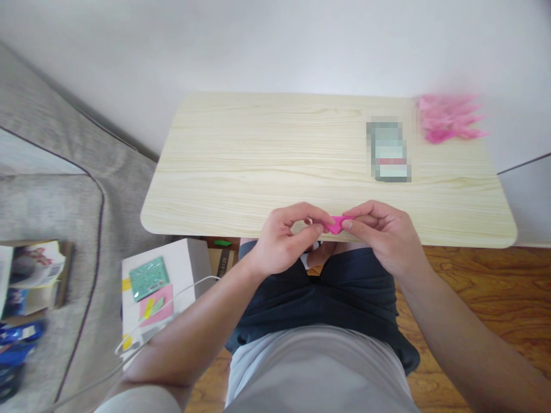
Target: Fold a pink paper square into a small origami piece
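Note:
A small piece of folded pink paper (336,224) is pinched between my two hands, just above the table's front edge. My left hand (290,235) grips its left end between thumb and fingers. On the opposite end, the thumb and fingers of my right hand (381,229) press together. The fingers cover both ends of the paper. At the far right corner of the pale wooden table (258,155) lies a pile of pink folded paper pieces (450,117), with points facing right.
A phone-like object (390,150), blurred by pixels, lies right of centre on the table. Left below, a white box (189,261) bears a green packet (149,278), pink paper (161,307) and a white cable (181,292). A grey sofa (116,201) stands at left.

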Motion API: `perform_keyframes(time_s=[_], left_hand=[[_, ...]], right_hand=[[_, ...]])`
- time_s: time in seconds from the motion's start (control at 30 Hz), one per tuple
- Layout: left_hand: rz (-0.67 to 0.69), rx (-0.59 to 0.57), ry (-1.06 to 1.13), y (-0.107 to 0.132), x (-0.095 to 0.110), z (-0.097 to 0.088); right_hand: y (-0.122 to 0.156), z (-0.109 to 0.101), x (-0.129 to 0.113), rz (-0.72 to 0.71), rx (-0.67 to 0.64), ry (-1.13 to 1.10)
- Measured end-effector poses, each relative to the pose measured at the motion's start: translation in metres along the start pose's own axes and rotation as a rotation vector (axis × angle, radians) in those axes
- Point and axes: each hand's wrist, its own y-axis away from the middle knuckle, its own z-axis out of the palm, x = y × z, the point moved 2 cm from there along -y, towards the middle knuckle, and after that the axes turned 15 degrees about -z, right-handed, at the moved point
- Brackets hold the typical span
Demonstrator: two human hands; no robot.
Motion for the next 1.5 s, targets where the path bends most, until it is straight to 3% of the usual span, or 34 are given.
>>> perform_keyframes(time_s=[0.5, 0.8, 1.03, 1.17, 1.3, 1.5], left_hand=[[-0.076, 0.077, -0.156, 0.001, 0.009, -0.002], [-0.04, 0.136, -0.177, -0.012, 0.01, -0.01], [0.121, 0.075, -0.346, -0.054, 0.036, -0.027], [0.133, -0.004, -0.286, -0.092, 0.047, -0.04], [0.113, -0.087, -0.104, -0.129, 0.045, -0.056], [0.128, 0.053, -0.156, -0.16, 0.029, -0.076]], right_hand=[[-0.005, -0.002, -0.003, -0.033, -0.036, 0.064], [-0.022, 0.002, -0.016, -0.184, -0.121, 0.347], [-0.068, 0.007, -0.028, -0.296, -0.266, 0.469], [-0.102, 0.003, -0.03, -0.424, -0.182, 0.522], [-0.137, 0.005, -0.025, -0.457, -0.137, 0.456], [-0.169, 0.012, -0.011, -0.384, -0.123, 0.434]])
